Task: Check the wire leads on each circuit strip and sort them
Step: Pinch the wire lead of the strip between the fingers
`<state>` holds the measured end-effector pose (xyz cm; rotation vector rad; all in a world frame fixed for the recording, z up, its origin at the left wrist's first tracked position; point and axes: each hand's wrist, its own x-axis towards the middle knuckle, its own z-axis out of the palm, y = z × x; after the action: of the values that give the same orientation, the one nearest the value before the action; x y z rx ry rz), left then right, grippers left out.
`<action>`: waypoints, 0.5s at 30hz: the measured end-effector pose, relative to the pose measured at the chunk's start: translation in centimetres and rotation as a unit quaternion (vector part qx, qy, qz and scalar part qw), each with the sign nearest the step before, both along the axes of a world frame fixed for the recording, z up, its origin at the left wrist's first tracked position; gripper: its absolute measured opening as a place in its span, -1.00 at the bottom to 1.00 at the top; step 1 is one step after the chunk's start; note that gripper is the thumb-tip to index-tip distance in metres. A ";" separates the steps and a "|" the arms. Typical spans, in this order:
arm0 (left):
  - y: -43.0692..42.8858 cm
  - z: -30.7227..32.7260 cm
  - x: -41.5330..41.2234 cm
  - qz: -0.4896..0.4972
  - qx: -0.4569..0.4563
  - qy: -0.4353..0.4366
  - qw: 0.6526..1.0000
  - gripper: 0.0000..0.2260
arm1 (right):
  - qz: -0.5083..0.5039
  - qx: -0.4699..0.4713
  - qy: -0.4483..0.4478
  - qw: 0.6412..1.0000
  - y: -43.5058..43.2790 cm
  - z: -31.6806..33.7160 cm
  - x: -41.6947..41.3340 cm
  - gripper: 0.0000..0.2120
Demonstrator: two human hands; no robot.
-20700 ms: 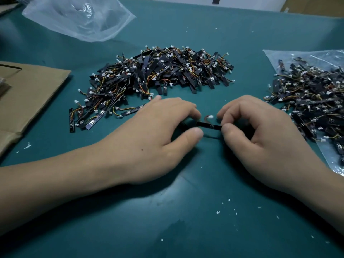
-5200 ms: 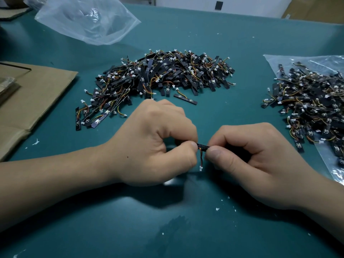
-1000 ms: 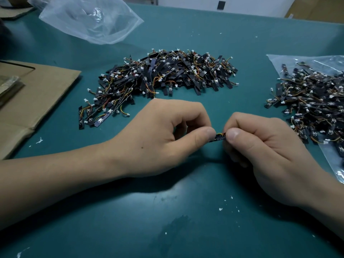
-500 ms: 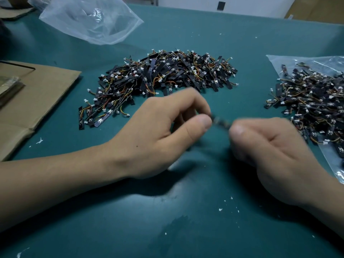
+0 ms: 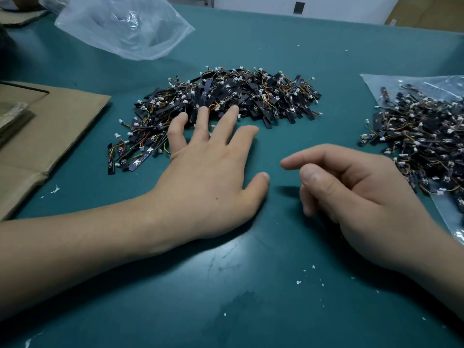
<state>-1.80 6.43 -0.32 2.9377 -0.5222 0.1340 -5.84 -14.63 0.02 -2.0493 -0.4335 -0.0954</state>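
- My left grip [image 5: 208, 172] is released, its fingers spread and straight. The fingertips [image 5: 204, 110] touch the near edge of the middle heap of circuit strips [image 5: 251, 96], and it holds nothing.
- My right grip [image 5: 351, 187] is loosely curled and empty over the bare table [image 5: 251, 272]. It is near the second heap [image 5: 426, 136], which lies on a clear bag [image 5: 449, 217] to my right.
- Neither grip has a strip, so I judge the step in hand to be taking a fresh strip from the middle heap's edge. I cannot tell from here which heap is the checked one.
- To do it well, I choose one strip lying loose at the rim and pinch its dark board, not its thin coloured wires. The leads and white plugs look tangled, so a tug on a wire could drag neighbouring strips along or strain a joint.
- I lift it clear of the heap and bring it to the bare table between my grips. There the right can pinch the other end.
- I keep the two heaps well apart, so nothing strays across.
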 end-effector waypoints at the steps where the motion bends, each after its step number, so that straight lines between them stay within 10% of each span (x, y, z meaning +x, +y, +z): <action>1: 0.0 0.0 0.0 0.000 0.008 0.001 1.000 -0.36 | 0.001 -0.002 0.001 1.000 0.0 0.1 0.0 -0.83; 15: 0.3 0.3 0.2 -0.250 -0.245 -0.013 0.937 -0.58 | -0.035 -0.009 -0.056 0.998 -0.1 -0.1 -0.2 -0.91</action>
<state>-1.64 6.78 -0.06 2.2474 -1.0464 0.2045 -6.06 -14.73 -0.03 -2.0834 -0.4338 -0.2495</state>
